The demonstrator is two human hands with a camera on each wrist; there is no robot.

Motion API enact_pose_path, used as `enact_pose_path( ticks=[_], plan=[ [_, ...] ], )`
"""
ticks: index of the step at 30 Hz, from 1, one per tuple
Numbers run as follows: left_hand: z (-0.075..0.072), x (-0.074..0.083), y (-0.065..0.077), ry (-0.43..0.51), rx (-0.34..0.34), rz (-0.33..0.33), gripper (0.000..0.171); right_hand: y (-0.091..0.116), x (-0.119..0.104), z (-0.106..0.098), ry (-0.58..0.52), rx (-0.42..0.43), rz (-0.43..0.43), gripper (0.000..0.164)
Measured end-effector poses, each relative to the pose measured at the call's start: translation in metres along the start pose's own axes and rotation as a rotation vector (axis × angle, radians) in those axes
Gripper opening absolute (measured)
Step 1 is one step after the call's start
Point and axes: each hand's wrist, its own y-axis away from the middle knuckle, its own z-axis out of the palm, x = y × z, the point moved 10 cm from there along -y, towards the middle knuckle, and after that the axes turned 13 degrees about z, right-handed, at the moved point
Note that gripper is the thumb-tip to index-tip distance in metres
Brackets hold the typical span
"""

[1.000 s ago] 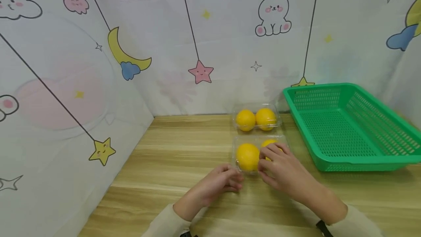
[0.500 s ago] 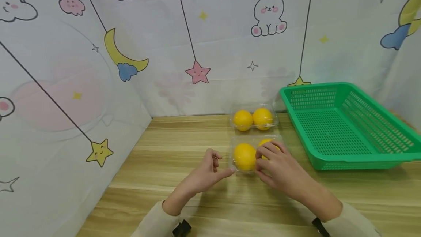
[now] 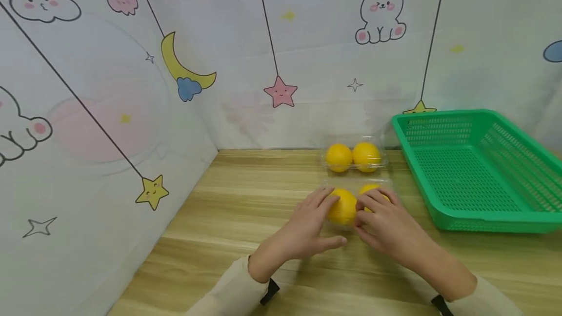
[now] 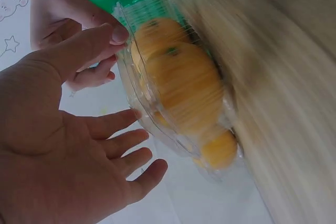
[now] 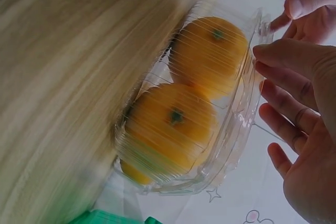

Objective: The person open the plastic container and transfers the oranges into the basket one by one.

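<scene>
A clear plastic clamshell box (image 3: 357, 182) with two oranges (image 3: 343, 208) stands on the table in front of me. My right hand (image 3: 391, 221) is at its front edge; in the right wrist view its thumb and forefinger pinch the rim of the box (image 5: 227, 142). The left hand (image 3: 307, 228) is spread at the box's left side, fingers loosely straight. In the left wrist view, that hand (image 4: 68, 145) has its thumb and fingertips close to the rim; whether they touch it cannot be told. Both hands partly cover the box.
Behind stands a second clear box (image 3: 382, 155) with two oranges (image 3: 352, 157), close to the cartoon-printed backdrop (image 3: 307, 52). A green plastic basket (image 3: 496, 218) sits to the right on the wooden table (image 3: 246, 184).
My left hand drew back leftward from the box, then returned with its fingers reaching over the left side. The right hand stayed at the front edge. The head view shifted slightly.
</scene>
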Motion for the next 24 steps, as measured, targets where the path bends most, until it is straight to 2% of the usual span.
enact_pose_path(
  ticks=[8,11,14,19,24],
  plan=[
    [0.008,0.018,-0.021,-0.142,-0.098,0.041,0.076,0.003,0.001,-0.005,-0.049,0.04,-0.024,0.035],
    [0.01,0.021,-0.024,-0.16,-0.126,0.051,0.075,0.003,0.0,-0.004,-0.086,0.022,-0.016,0.033],
    [0.011,0.024,-0.028,-0.161,-0.137,0.065,0.074,0.003,0.005,-0.004,-0.135,-0.016,0.033,0.031],
    [0.014,0.03,-0.039,-0.167,-0.135,0.082,0.075,0.007,0.023,-0.011,-0.196,-0.039,0.172,0.03],
    [0.022,0.038,-0.048,-0.246,-0.158,0.077,0.07,0.022,0.052,-0.019,-0.232,-0.019,0.429,0.027]
  ],
)
